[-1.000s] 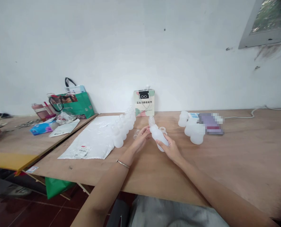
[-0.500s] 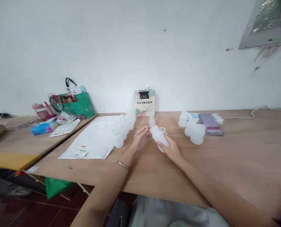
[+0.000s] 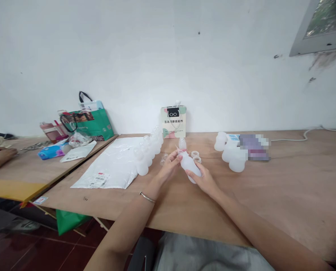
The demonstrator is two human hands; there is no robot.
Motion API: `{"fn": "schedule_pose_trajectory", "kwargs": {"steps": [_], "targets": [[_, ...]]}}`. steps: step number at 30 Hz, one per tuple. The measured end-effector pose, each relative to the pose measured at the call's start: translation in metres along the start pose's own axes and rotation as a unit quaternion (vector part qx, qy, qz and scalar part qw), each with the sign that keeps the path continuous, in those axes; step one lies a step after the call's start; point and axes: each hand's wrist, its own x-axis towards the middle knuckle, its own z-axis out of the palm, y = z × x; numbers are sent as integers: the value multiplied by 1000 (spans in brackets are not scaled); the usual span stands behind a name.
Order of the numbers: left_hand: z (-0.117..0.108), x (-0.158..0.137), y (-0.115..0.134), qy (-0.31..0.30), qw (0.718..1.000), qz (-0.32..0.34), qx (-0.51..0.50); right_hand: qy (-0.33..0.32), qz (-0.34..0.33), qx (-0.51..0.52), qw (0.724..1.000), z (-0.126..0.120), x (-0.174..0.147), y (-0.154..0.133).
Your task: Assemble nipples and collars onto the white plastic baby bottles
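Fingertips of the left hand (image 3: 170,164) now pinch the neck of the white bottle (image 3: 190,166), having closed in from a looser hold. Her right hand (image 3: 203,180) still grips its body, tilted over the near table (image 3: 283,195) centre; two loose rings (image 3: 195,155) lie just beyond.

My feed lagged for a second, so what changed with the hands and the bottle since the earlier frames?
Little. The left hand shifted its fingers up to the neck of the bottle. The right hand still grips the bottle's body. The row of bottles stayed put.
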Motion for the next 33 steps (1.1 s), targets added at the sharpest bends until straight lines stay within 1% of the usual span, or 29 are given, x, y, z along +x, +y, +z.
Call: {"fn": "schedule_pose_trajectory", "kwargs": {"steps": [1, 2, 3, 5, 6, 7, 8, 10, 11, 12, 13, 14, 15, 17, 18, 19, 20, 22, 23, 24, 25, 26, 27, 29, 31, 33], "targets": [[0, 0, 0, 6, 1000, 0, 1, 1, 0, 6, 1000, 0, -1, 0], [0, -1, 0, 4, 1000, -3, 1, -20, 18, 32, 999, 0, -1, -1], [0, -1, 1, -7, 1000, -12, -3, -64, 51, 75, 994, 0, -2, -3], [2, -3, 4, -42, 998, -34, -18, -158, 121, 172, 965, -1, -4, -5], [3, -4, 6, -53, 997, -39, -27, -181, 140, 202, 952, 0, -4, -6], [5, -4, 7, -55, 997, -40, -34, -178, 140, 209, 951, 0, -4, -7], [7, -4, 8, -49, 997, -39, -40, -151, 123, 190, 962, 1, -3, -7], [10, -3, 7, -19, 998, -33, -43, -63, 62, 101, 991, 4, -2, -6], [10, -3, 6, -7, 999, -31, -40, -26, 31, 54, 998, 4, -1, -6], [11, -3, 5, -1, 999, -31, -36, -5, 10, 24, 1000, 4, 0, -6], [11, -3, 4, -3, 999, -32, -32, -8, 8, 19, 1000, 4, 0, -6], [10, -3, 4, -11, 999, -34, -29, -35, 25, 40, 998, 3, -1, -7], [10, -4, 5, -25, 998, -40, -28, -80, 55, 80, 992, 2, -2, -9], [9, -5, 6, -49, 997, -57, -33, -171, 116, 171, 963, 0, -4, -12], [9, -6, 7, -55, 996, -63, -38, -193, 133, 199, 952, 0, -5, -13], [9, -6, 7, -56, 996, -64, -42, -189, 133, 205, 951, 1, -6, -14], [9, -6, 6, -53, 996, -61, -45, -159, 116, 187, 962, 2, -6, -14], [9, -5, 4, -35, 997, -47, -41, -67, 58, 99, 991, 5, -5, -12], [10, -5, 2, -23, 998, -40, -34, -32, 34, 57, 997, 6, -5, -11], [10, -4, 0, -13, 999, -34, -26, -16, 24, 37, 999, 7, -4, -10], [10, -4, -1, -6, 999, -30, -18, -27, 33, 47, 998, 7, -4, -9], [11, -4, -2, -5, 999, -30, -11, -57, 59, 85, 993, 6, -4, -8], [11, -5, -2, -8, 999, -33, -5, -99, 92, 142, 981, 5, -4, -8], [12, -6, -2, -18, 999, -38, -1, -174, 143, 255, 940, 2, -5, -10], [14, -7, -1, -25, 999, -36, 1, -214, 159, 328, 906, -2, -6, -12], [14, -8, 0, -32, 999, -34, 3, -235, 159, 366, 886, -3, -7, -13]]}}
